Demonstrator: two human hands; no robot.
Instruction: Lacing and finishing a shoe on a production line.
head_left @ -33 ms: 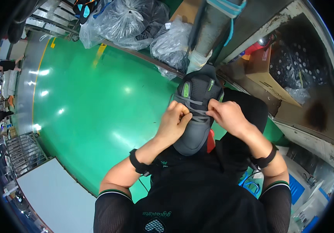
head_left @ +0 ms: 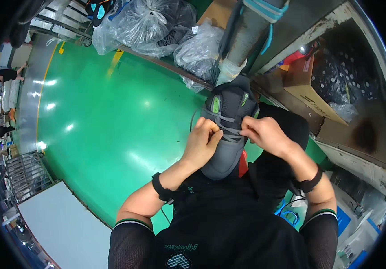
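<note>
A dark grey shoe (head_left: 227,107) with green accents rests on my lap, its sole end pointing at my body. My left hand (head_left: 204,144) lies on the shoe's left side, fingers pinched on a grey lace (head_left: 229,130). My right hand (head_left: 265,132) is at the shoe's right side and pinches the other end of the same lacing. The hands nearly meet over the middle of the shoe. Each wrist wears a black band. My dark clothing hides the shoe's underside.
A glossy green floor (head_left: 98,125) spreads to the left. Clear plastic bags (head_left: 157,27) of goods lie at the top beside a grey pillar (head_left: 247,31). On the right stands an open cardboard box (head_left: 314,85). A metal rack (head_left: 27,175) and other people are far left.
</note>
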